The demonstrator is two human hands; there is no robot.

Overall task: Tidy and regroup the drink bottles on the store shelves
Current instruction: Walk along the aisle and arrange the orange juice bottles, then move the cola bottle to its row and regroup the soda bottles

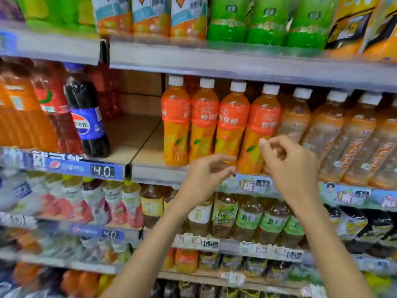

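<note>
Both sets of fingers are loosely curled and hold nothing. The left hand (206, 171) and right hand (287, 162) hover just in front of the orange juice bottles (205, 125) on the middle shelf (148, 147). The person would do well to grip each bottle round its middle and slide the row left into the bare gap, labels forward. The four juice bottles look full and have white caps. Amber tea bottles (326, 134), also full, stand beside them. A cola bottle (86, 117) stands beyond the gap.

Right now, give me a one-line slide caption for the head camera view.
Left hand and right hand hover before four orange juice bottles, beside a bare shelf gap.
</note>
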